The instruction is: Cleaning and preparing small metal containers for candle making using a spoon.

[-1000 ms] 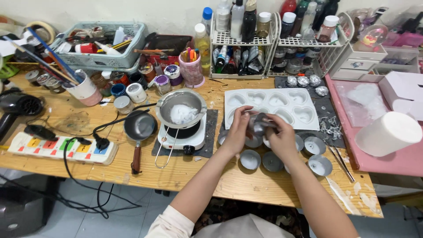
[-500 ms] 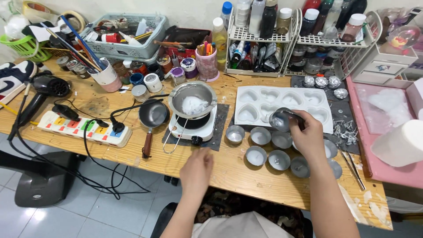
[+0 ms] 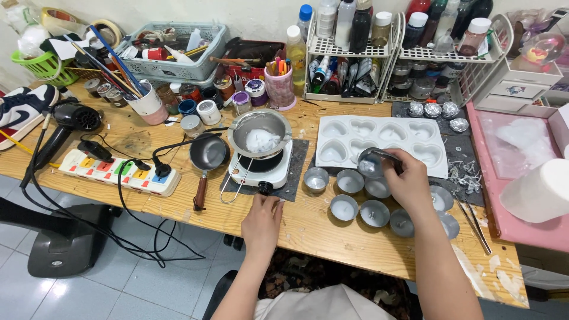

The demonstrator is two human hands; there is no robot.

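Silvery tin cup (image 3: 371,163) pinched in right hand (image 3: 405,182), raised over white heart mould (image 3: 379,142). Left hand (image 3: 261,220) flat, holding nothing, on wooden desk (image 3: 308,228). Best kept level, lowered gently among other cups (image 3: 359,207).

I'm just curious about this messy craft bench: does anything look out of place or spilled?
Yes. A sneaker sits on the wooden table at far left, beside a hair dryer. Pale flecks also spatter the table's near right corner.

Labelled bottles (image 3: 355,26) crowd the white wire racks at twelve o'clock; small labelled round jars (image 3: 208,111) sit at eleven.
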